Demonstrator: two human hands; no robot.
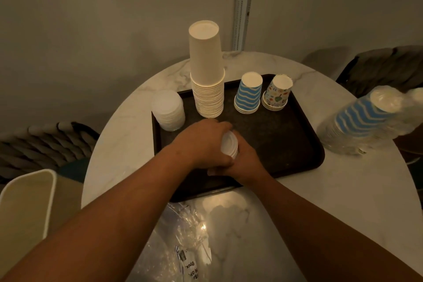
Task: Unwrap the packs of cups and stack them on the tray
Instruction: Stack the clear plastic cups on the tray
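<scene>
Both hands meet over the dark tray (286,142) and hold a small stack of white cups (229,146). My left hand (203,142) grips it from the left and top; my right hand (242,162) grips it from below on the right. On the tray stand a tall stack of plain cups (207,75), a short blue-striped stack (248,94), a short patterned stack (278,94) and a low stack of white lids or cups (168,110) at the left corner. A wrapped pack of blue-striped cups (364,119) lies on the table to the right.
Crumpled clear plastic wrap (180,242) lies on the round marble table (343,201) near me. A pale bin (25,204) stands at the lower left. Woven chairs (43,144) sit left, and another chair (386,68) sits at the right.
</scene>
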